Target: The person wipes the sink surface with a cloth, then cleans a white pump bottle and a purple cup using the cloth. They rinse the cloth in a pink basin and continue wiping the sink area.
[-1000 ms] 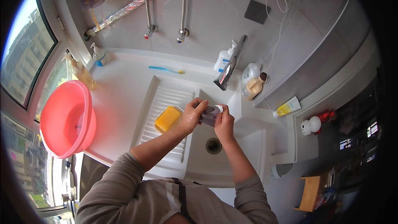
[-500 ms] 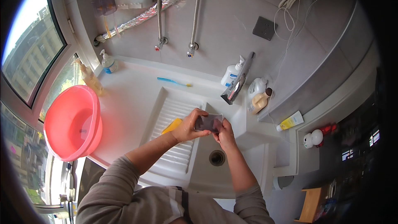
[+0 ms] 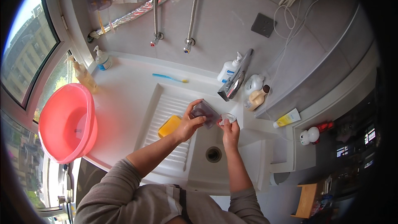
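Over the sink (image 3: 198, 173), my left hand (image 3: 188, 126) is closed on a translucent purple-grey cup (image 3: 206, 112) with squared sides, thumb across its near face. Close to the cup's right edge, my right hand (image 3: 230, 132) pinches a small whitish, see-through rounded piece (image 3: 227, 118) with a bit of red at its left; its exact kind is unclear. A yellow sponge-like block (image 3: 169, 126) lies on the ribbed washboard (image 3: 166, 157), left of my left hand.
A chrome faucet (image 3: 235, 86) rises behind the sink, beside a white pump bottle (image 3: 229, 69) and a beige bottle (image 3: 256, 99). A blue toothbrush (image 3: 168, 77) lies on the counter. The pink basin (image 3: 66, 124) stands at left, a yellow-white tube (image 3: 287, 118) at right.
My hands have moved apart slightly. The cup, held by both hands before, is now in my left hand and tilted; my right hand now shows the whitish piece. More of the yellow block shows.
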Tool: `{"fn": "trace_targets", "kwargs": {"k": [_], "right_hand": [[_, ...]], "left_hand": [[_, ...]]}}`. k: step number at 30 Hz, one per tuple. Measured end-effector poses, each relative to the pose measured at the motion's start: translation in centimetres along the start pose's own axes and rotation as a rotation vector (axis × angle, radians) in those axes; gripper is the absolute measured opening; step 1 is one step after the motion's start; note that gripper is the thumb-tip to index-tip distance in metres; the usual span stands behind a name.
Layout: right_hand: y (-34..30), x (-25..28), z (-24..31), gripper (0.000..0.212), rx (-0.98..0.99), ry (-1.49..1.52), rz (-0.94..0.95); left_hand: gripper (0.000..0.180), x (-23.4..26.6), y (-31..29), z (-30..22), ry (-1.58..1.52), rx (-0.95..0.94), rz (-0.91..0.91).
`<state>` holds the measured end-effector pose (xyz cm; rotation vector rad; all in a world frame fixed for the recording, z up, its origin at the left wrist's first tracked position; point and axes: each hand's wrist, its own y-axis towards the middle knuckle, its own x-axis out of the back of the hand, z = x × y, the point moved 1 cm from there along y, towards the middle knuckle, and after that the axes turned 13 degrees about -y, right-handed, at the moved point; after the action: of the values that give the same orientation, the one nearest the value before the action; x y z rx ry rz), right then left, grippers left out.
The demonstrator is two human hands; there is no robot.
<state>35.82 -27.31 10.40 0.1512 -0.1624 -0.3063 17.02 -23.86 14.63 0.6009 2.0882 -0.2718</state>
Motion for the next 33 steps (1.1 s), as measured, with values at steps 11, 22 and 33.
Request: {"fn": "trace_targets", "kwargs": {"k": [11,22,33], "right_hand": [[-0.7,-2.0,7.6,0.046,0.348,-0.556,0.267],[1.5,0.1,7.2,0.047,0.036,-0.163,0.692],[2.4,-1.8,4.1,0.034,-0.265,0.097,0.399]], "left_hand": [[0.059,-0.4,0.3,2.5,0.434,0.139,-0.092],[0.073,-1.0,0.8,2.4,0.783,0.066,0.321],[0.082,-0.7,-0.2,3.2,0.904,-0.243,0.224]]}}
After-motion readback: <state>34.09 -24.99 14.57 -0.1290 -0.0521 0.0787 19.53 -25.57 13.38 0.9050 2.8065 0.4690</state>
